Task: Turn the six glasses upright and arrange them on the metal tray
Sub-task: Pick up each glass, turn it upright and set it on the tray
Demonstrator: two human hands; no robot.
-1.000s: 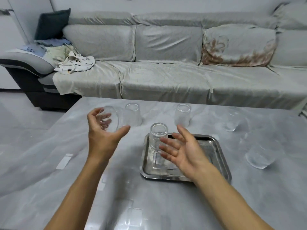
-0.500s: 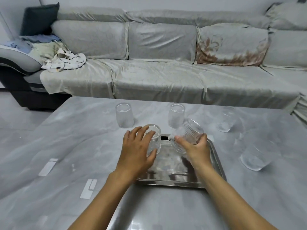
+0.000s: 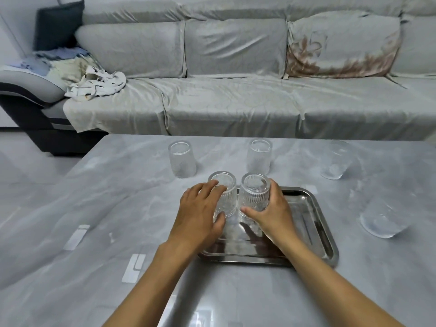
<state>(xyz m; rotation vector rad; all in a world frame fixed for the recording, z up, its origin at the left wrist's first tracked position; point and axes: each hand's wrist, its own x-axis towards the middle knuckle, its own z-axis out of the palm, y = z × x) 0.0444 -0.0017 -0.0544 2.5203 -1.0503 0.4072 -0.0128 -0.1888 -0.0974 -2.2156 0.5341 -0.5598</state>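
Metal tray (image 3: 316, 223) — left hand (image 3: 200, 218) on left glass (image 3: 224, 197) | right hand (image 3: 273, 213) on right glass (image 3: 254, 194)

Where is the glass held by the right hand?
The glass stands at the metal tray's far-left end, gripped by the right hand.

Clear ribbed glasses (image 3: 255, 195), silver tray (image 3: 316, 223)

We see two bare forearms and two bare hands, the left hand (image 3: 198, 217) and the right hand (image 3: 271, 214). No sleeves, rings or watch are visible; the nails are short.
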